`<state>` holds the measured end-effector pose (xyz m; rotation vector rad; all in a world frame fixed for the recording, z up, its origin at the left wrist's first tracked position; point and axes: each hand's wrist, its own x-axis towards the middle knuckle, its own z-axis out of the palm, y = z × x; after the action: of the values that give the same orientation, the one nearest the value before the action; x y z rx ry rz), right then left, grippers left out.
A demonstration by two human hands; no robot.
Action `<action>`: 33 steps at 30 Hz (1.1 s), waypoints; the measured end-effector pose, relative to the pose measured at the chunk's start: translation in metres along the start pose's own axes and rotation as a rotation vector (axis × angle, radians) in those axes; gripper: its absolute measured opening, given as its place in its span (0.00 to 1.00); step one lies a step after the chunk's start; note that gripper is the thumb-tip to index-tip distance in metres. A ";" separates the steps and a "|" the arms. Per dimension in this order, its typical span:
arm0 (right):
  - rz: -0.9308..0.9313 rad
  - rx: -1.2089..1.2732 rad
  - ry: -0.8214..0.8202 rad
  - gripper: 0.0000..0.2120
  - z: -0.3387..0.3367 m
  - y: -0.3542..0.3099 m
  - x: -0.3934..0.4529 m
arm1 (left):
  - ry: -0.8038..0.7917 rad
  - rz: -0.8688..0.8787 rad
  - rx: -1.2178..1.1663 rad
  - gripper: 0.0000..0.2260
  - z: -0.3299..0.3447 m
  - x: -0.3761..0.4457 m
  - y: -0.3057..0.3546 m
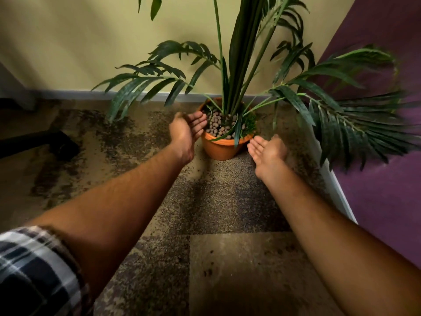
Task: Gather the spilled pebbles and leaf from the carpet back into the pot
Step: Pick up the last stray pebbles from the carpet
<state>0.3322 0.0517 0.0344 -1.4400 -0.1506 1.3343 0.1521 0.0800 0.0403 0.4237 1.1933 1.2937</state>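
Your only view comes from the camera on your head, a wide-angle lens tilted forward and down over both outstretched forearms toward the room corner. The pot (222, 145) sits near mid-frame at arm's reach, the carpet (227, 258) fills the lower half, and straight lines bow toward the edges.

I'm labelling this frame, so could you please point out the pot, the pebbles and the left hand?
pot (219, 149): head view, orange front wall.
pebbles (216, 126): head view, heap inside the pot.
left hand (185, 128): head view, palm.
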 end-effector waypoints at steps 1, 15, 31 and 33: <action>0.001 -0.046 0.037 0.27 -0.011 0.008 0.011 | 0.050 0.022 0.001 0.23 -0.002 -0.005 -0.008; -0.708 -1.761 -0.264 0.32 -0.134 0.136 0.067 | -0.173 0.290 1.536 0.30 -0.110 0.016 -0.155; -1.248 -2.127 -1.124 0.39 -0.210 0.159 0.011 | -0.554 0.641 1.763 0.30 -0.132 -0.067 -0.218; -1.234 -2.064 -1.285 0.39 -0.218 0.151 0.009 | -0.620 0.625 1.768 0.30 -0.139 -0.097 -0.229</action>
<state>0.4184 -0.1304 -0.1382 -0.8392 -3.2499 0.3564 0.1661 -0.1239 -0.1585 2.3808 1.3914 0.1037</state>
